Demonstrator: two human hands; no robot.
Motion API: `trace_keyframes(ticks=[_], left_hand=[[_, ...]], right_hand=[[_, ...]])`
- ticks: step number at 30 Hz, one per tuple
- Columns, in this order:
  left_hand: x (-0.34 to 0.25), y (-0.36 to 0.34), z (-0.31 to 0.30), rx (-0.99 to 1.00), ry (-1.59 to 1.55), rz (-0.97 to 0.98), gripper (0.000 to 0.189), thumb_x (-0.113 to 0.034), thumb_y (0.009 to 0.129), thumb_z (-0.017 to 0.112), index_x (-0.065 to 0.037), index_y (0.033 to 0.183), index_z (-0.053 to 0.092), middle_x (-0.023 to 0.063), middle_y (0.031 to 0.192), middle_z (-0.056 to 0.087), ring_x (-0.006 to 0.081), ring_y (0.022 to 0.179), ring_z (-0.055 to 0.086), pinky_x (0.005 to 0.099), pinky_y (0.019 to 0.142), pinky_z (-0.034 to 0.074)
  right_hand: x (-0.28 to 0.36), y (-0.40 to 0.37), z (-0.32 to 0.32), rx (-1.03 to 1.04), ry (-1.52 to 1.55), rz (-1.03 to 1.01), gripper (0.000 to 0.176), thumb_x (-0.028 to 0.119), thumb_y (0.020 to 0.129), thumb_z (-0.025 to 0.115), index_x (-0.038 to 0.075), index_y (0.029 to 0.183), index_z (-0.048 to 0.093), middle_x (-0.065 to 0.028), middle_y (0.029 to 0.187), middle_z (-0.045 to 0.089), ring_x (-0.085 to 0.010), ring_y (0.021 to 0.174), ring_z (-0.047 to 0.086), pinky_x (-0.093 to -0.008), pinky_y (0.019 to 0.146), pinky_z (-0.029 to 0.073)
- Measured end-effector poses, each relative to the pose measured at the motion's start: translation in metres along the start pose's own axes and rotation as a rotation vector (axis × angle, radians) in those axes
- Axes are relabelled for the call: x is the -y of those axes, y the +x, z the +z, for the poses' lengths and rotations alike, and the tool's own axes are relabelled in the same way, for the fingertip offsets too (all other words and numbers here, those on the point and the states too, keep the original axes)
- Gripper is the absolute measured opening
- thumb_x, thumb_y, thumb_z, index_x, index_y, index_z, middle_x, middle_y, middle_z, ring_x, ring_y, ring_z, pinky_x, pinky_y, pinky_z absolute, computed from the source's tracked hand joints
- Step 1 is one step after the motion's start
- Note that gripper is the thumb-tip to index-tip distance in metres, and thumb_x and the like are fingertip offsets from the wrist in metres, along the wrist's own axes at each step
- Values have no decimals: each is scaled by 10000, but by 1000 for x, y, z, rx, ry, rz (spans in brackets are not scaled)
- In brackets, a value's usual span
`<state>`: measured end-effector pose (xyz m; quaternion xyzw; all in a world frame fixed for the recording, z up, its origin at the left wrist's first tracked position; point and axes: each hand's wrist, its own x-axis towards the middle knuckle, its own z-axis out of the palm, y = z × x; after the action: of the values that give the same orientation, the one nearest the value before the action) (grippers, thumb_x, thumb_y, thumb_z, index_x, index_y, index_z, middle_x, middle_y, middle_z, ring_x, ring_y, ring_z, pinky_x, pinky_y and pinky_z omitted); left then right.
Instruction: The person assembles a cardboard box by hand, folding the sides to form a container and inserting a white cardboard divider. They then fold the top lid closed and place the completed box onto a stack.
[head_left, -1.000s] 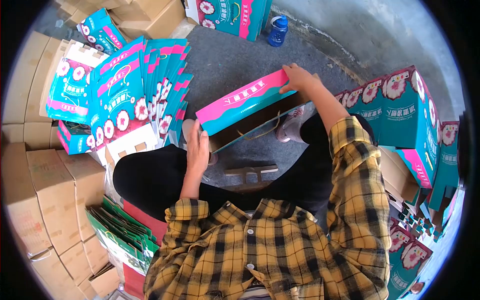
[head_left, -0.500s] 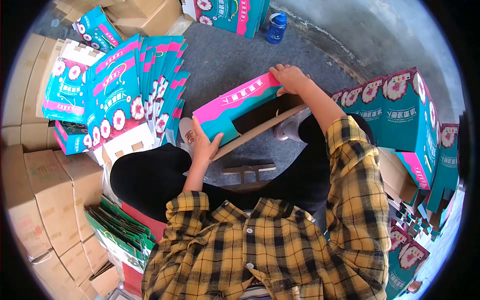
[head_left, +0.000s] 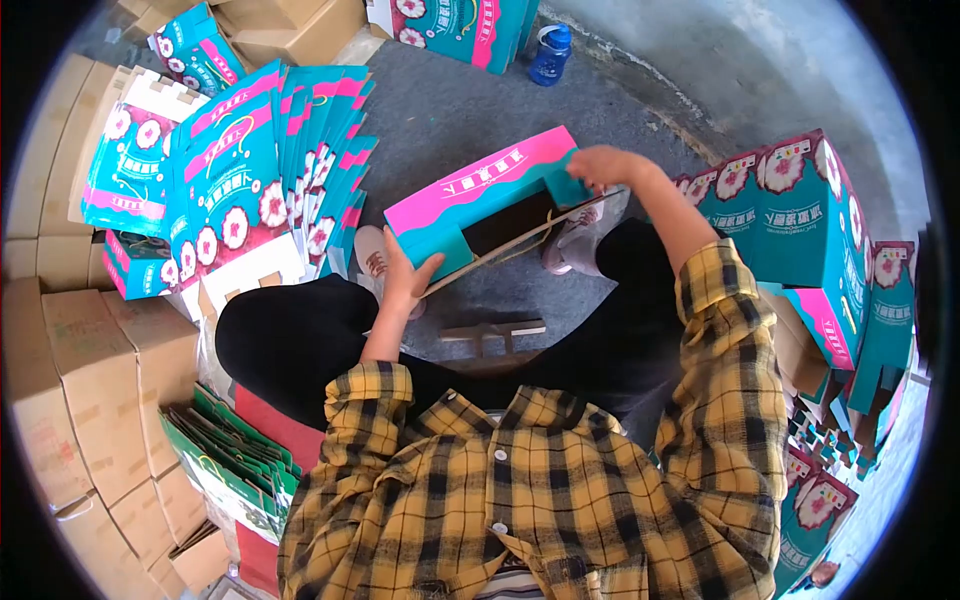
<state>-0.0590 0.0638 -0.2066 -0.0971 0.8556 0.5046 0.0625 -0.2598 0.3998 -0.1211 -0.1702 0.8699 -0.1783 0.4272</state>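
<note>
A pink-and-teal cardboard gift box (head_left: pixel 480 190) lies tilted across my lap, its long opening facing me and its dark inside showing. My left hand (head_left: pixel 404 278) grips the box's left end, thumb over the teal end flap (head_left: pixel 440 255). At the opposite end, the fingers of my right hand (head_left: pixel 606 168) are curled at another teal flap (head_left: pixel 567 186), which is folded partly over the opening. A yellowish cord handle (head_left: pixel 548 227) shows by the long lid panel nearest me. Below the box, a small wooden stand (head_left: pixel 492 332) sits between my legs.
Flattened teal-and-pink boxes (head_left: pixel 225 180) are stacked at left, above brown cartons (head_left: pixel 95 360). Green folded packaging (head_left: pixel 225 465) lies by my left hip. Made-up teal boxes (head_left: pixel 775 220) stand in a row at right. A blue bottle (head_left: pixel 550 55) stands near the wall.
My right hand has shifted from the box's far right corner to its right end flap, which now folds inward. The long lid panel has dropped toward me, baring the cord handle.
</note>
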Motion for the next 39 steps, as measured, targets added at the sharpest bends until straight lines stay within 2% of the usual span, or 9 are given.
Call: trace_keyframes(ticks=[4,10,12,14,16,22,28,34,39], left_hand=[[5,2,5,-41,36,42,1045,-370,685,748,102,1366,112,312,1357,278,381,1267,321,399,1043,269],[4,-1,7,2,-155,26,915,-339,700,749,27,1344,211,228,1250,399,328,1144,442,401,953,372],[-5,-3,1,29,-122,27,887,-342,710,746,-5,1342,222,204,1230,416,315,1119,460,416,907,416],[-57,-19,-6,126,-447,-557,855,-383,724,740,-79,1349,243,170,1257,411,307,1119,458,453,779,484],[-25,-18,10,85,-490,-621,780,-408,741,725,-148,1336,293,129,1241,451,301,1078,492,462,663,509],[-32,-16,2,208,-540,-615,706,-395,793,681,-171,1354,316,69,1348,385,298,1190,409,499,786,490],[-8,16,-3,-107,-240,146,693,-300,844,645,0,1347,275,161,1237,469,246,1088,484,365,933,398],[-118,8,-11,-385,-348,352,563,-214,884,599,51,1276,292,176,1225,470,242,1075,500,365,937,392],[-238,2,18,-33,-542,692,438,-9,834,605,28,1183,343,135,1153,495,186,1037,508,337,911,409]], right_hand=[[14,-6,15,-92,-406,-29,399,401,810,594,37,971,590,-167,875,647,-305,888,623,-418,759,467],[10,-11,23,-471,-443,263,568,468,729,682,35,1080,573,-185,1050,611,-313,1005,592,-389,860,462],[-5,-1,19,-313,-319,189,554,475,732,679,27,1042,576,-177,955,626,-294,886,617,-378,748,492],[-24,-6,18,-28,115,142,513,453,749,678,17,1001,579,-143,828,641,-236,684,632,-342,554,512],[-37,8,25,124,453,187,415,370,779,682,25,988,585,-79,744,630,-142,505,575,-276,401,468],[-25,3,22,-60,209,204,648,483,672,730,-55,1015,618,-186,958,635,-290,824,639,-414,667,528],[20,-53,-17,-519,-35,35,786,495,704,673,-98,1162,434,-288,1050,580,-384,1002,571,-405,847,454],[72,-216,-16,-1277,-22,-119,731,391,732,696,-48,1210,358,-278,1101,542,-399,995,561,-434,842,461],[38,-349,25,-1570,270,43,619,326,761,722,-19,1159,397,-213,1065,563,-250,881,600,-340,777,478]])
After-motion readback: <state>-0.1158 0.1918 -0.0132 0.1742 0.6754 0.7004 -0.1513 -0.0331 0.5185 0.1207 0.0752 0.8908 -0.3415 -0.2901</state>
